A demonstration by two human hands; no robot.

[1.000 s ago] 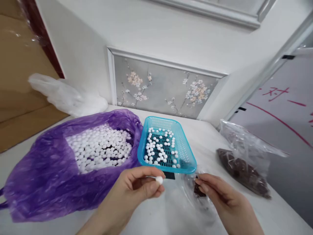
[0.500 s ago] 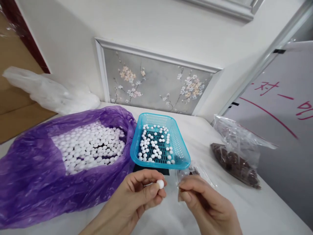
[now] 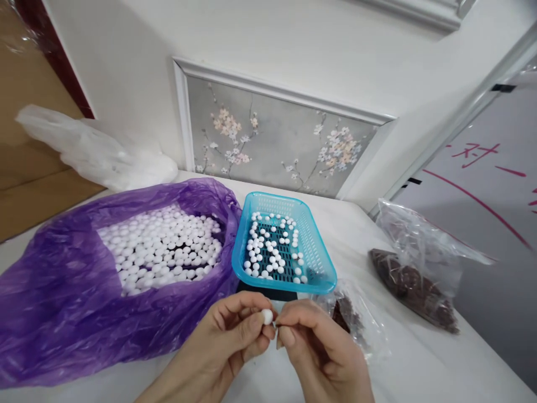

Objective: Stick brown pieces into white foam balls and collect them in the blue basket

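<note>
Two bare hands meet above the front part of the white surface [image 3: 423, 364]. The left hand [image 3: 226, 341] pinches one small, round white ball [image 3: 267, 317] between thumb and forefinger; the right hand [image 3: 325, 352] has thumb and fingertips pressed together just beside it, and whether they grip something tiny I cannot tell. Beyond them, toward the back edge, stands a light-blue perforated plastic basket [image 3: 289, 286] with scattered white balls [image 3: 255, 244]. Toward the left edge, an open purple plastic bag [image 3: 54, 302] holds many more balls. Near the right hand lies a clear plastic bag [image 3: 364, 327] with dark-brown contents; a larger clear zip bag [image 3: 413, 280], part-filled with brown material, rests by the right edge.
</note>
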